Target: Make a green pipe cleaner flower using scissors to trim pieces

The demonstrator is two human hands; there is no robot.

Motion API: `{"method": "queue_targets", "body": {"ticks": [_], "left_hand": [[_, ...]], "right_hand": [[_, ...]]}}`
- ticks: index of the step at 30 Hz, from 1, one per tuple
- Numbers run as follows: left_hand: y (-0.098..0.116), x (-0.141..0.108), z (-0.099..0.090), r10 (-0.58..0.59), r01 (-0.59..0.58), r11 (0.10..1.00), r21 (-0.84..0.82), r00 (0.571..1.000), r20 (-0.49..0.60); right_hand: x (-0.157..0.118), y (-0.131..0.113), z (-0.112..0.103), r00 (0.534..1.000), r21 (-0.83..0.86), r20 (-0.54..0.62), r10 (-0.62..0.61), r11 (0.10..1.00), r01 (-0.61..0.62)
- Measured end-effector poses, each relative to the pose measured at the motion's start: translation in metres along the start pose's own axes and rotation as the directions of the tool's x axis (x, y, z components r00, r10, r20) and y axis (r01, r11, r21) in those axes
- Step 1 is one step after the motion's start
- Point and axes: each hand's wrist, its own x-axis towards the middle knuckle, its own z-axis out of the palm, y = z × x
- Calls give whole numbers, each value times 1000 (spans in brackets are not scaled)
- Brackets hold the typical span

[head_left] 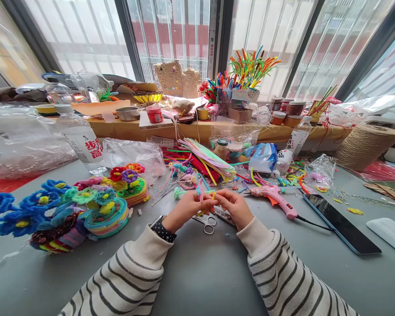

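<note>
My left hand (190, 208) is closed, pinching a small piece made of pipe cleaners (201, 188) in pink, blue and yellow. Meeting it at the fingertips, my right hand (234, 207) is also closed and grips the yellow part of the same piece. Just below the fingers lie scissors (208, 224) with grey handles, their blades partly covered by my hands. A pink hot glue gun (276, 197) rests to the right of my right hand. To the left, fuzzy flowers (43, 200) stand in round pots wrapped in coloured stems.
Loose pipe cleaners (206, 160) lie bundled beyond my hands. A phone (340, 221) and the glue gun's cord are at the right. Water bottles (80, 138), plastic bags and a twine-wrapped pot (365, 147) crowd the back, before a shelf (187, 130) of jars and craft supplies.
</note>
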Motion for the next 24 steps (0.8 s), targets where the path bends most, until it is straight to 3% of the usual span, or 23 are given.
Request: {"method": "queue_targets", "body": {"ticks": [4,10,19,24], "left_hand": [[-2,1,-1,-36,36,999,1,999,-5],[-3,1,-3,-30,25,998,-55,997,-78],[-3,1,-4,-77,68,990,-127,995,-67],[-6,2,-6,-149,123,925,-358,988,-46]], "right_hand": [[-1,-4,2,1000,43,-11,12,999,-12],[1,-2,2,986,233,-97,133,967,-107],[2,-3,3,974,456,-29,222,871,-185],[2,-4,4,970,479,45,239,847,-231]]}}
